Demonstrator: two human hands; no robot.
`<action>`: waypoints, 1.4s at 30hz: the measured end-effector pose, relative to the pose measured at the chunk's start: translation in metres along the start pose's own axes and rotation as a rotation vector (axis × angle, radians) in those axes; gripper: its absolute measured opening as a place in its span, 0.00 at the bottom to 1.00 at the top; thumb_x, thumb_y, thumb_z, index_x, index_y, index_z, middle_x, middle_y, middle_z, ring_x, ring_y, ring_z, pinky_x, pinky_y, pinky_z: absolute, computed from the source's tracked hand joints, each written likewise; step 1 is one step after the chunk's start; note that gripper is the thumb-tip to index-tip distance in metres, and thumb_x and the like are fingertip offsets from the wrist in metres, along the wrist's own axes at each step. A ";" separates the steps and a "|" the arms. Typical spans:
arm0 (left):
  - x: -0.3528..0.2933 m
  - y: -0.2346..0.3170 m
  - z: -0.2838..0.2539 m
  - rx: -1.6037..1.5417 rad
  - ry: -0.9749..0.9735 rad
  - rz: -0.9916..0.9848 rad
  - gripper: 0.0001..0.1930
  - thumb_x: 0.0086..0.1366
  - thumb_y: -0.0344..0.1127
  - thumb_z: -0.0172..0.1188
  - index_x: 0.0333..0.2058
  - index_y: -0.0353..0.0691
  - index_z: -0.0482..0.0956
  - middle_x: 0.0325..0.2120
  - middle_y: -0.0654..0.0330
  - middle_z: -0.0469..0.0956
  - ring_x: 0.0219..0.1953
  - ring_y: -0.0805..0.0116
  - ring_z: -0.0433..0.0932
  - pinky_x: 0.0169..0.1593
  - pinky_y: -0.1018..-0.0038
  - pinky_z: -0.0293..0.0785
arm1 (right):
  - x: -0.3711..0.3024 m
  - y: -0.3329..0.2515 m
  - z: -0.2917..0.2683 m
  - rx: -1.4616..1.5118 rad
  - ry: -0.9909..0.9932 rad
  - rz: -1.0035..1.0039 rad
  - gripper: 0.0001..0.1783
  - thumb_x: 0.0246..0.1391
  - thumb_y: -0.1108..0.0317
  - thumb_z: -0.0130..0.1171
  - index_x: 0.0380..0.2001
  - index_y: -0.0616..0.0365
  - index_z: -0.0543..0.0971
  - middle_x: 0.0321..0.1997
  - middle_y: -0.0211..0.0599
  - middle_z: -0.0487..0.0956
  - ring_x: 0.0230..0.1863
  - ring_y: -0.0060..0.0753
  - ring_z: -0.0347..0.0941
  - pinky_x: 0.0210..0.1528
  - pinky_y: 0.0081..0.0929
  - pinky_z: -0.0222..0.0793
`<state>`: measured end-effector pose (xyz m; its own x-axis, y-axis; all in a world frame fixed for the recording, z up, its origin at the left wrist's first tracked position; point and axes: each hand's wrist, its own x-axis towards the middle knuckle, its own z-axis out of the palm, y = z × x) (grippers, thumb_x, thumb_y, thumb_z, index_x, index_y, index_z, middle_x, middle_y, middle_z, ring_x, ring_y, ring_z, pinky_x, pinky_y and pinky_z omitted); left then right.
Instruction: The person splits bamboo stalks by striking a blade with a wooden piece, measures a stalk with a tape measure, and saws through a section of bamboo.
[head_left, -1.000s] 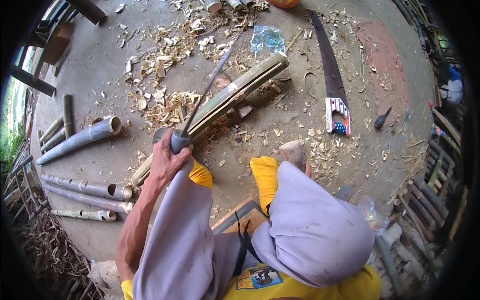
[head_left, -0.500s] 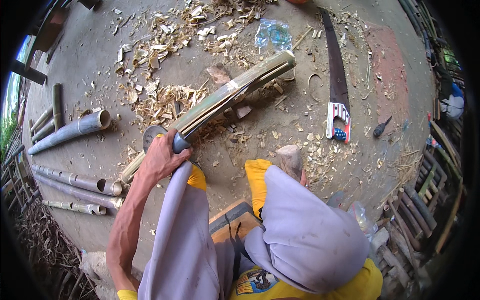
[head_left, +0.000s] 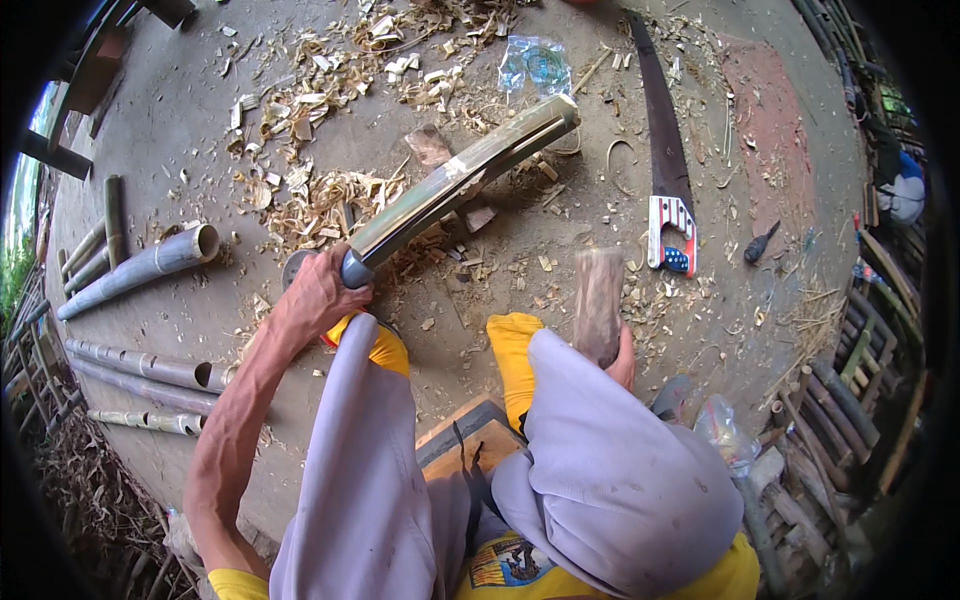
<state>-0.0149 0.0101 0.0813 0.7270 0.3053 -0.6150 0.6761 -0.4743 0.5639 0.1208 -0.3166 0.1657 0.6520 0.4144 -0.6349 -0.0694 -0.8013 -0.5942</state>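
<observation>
Slanting up to the right, a split bamboo pole (head_left: 468, 165) has a long dark gap along its side. My left hand (head_left: 322, 292) is closed around its near end. Against that hand lies a grey, rounded handle-like end (head_left: 354, 269), with a dark strip like a blade running from it along the split; I cannot tell whether my fingers hold it too. On the right, my right hand (head_left: 624, 358) grips the lower end of a brown wooden block (head_left: 598, 300). My right knee hides most of that hand.
Wood shavings (head_left: 335, 205) litter the ground around the pole. A handsaw (head_left: 668, 150) lies to the right, with a dark pointed tool (head_left: 762, 243) beyond it. Bamboo tubes (head_left: 140, 270) lie at left. A clear plastic bag (head_left: 535, 66) is at the far side; stacked sticks (head_left: 835, 410) are at right.
The wooden block in my right hand has risen from beside my knee and now shows almost whole. My left hand and the pole have shifted slightly.
</observation>
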 end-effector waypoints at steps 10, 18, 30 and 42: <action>-0.005 -0.013 0.005 0.058 0.011 -0.010 0.17 0.47 0.33 0.64 0.36 0.33 0.74 0.23 0.51 0.76 0.27 0.60 0.76 0.36 0.65 0.71 | 0.141 -0.023 0.015 0.111 0.204 -0.769 0.56 0.39 0.60 0.66 0.66 0.51 0.44 0.62 0.58 0.60 0.59 0.52 0.64 0.60 0.40 0.62; -0.005 -0.009 0.004 0.052 -0.038 -0.083 0.18 0.49 0.38 0.64 0.38 0.35 0.74 0.26 0.48 0.77 0.31 0.55 0.76 0.38 0.63 0.71 | 0.164 -0.052 0.007 -0.045 -0.015 -0.694 0.53 0.38 0.60 0.67 0.66 0.48 0.49 0.60 0.59 0.64 0.59 0.53 0.64 0.61 0.40 0.62; 0.003 -0.024 0.009 0.057 -0.033 -0.007 0.17 0.49 0.37 0.62 0.36 0.34 0.74 0.23 0.46 0.78 0.27 0.54 0.79 0.34 0.64 0.74 | 0.177 -0.054 0.025 -0.130 -0.161 -0.644 0.54 0.39 0.60 0.67 0.67 0.46 0.47 0.53 0.62 0.70 0.52 0.57 0.70 0.56 0.45 0.67; 0.003 -0.020 0.009 0.065 -0.037 -0.022 0.16 0.49 0.36 0.62 0.35 0.33 0.74 0.22 0.49 0.76 0.25 0.58 0.77 0.32 0.65 0.72 | 0.167 -0.026 0.061 -0.037 -0.005 -0.684 0.55 0.40 0.57 0.65 0.67 0.52 0.42 0.55 0.62 0.68 0.47 0.58 0.74 0.52 0.40 0.70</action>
<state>-0.0269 0.0128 0.0629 0.7064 0.2861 -0.6474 0.6818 -0.5206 0.5139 0.1852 -0.2006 0.0451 0.5363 0.8346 -0.1256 0.3827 -0.3731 -0.8452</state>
